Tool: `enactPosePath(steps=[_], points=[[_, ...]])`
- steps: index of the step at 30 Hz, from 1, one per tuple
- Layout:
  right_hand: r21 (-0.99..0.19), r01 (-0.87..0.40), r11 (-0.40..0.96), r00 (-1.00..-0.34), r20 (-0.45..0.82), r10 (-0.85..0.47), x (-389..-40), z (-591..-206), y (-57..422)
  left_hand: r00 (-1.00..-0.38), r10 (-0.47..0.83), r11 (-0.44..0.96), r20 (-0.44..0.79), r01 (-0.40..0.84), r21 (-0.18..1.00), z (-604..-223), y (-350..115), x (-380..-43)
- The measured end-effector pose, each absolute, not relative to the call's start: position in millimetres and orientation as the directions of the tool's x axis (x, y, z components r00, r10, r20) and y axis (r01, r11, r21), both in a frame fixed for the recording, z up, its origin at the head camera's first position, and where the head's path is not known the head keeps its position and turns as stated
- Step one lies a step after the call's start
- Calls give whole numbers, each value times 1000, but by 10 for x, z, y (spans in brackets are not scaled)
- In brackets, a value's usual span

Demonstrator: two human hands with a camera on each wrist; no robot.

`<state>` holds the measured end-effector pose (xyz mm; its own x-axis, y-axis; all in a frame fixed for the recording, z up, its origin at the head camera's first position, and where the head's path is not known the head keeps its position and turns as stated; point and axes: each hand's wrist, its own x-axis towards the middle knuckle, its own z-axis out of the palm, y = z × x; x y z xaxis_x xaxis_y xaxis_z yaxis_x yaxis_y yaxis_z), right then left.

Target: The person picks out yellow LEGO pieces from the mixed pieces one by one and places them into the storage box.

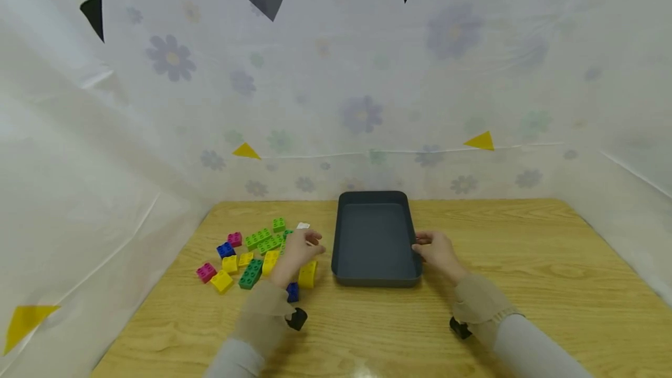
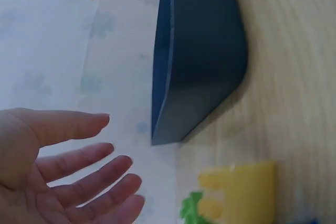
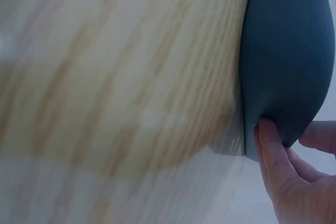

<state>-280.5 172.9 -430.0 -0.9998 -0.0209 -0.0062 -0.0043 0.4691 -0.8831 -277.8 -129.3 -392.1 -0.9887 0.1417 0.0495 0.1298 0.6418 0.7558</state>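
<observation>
A dark grey rectangular tray (image 1: 375, 282) stands on the wooden table. At its right side, my right hand (image 1: 437, 254) pinches the rim, with fingers (image 3: 273, 153) against the outer wall and the thumb over the edge. My left hand (image 1: 300, 251) is raised beside the tray's left side, apart from it, above the toy bricks. In the left wrist view the fingers (image 2: 100, 179) are spread and relaxed, holding nothing. Below this hand lies a yellow brick (image 1: 307, 273), with a dark blue brick (image 1: 293, 292) nearer me, partly hidden by the wrist.
Several pink, blue, yellow and green bricks lie loose at the left, among them a dark green brick (image 1: 251, 273) and a light green brick (image 1: 258, 238). A small white piece (image 1: 303, 226) lies behind my left hand. A flowered curtain (image 1: 362, 133) hangs at the table's back edge.
</observation>
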Motion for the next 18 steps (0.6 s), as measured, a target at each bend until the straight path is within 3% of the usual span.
enactPosePath(steps=[10,18], points=[[-870,-16,494,-999,-4,-40,-2793,-4282,1742,-978,181,760,107,208,616,-3781,-1579,-2733],[-870,-24,493,-999,6,-39,-2795,-4270,1740,-989,141,852,53,148,502,-3860,-1712,-2695]])
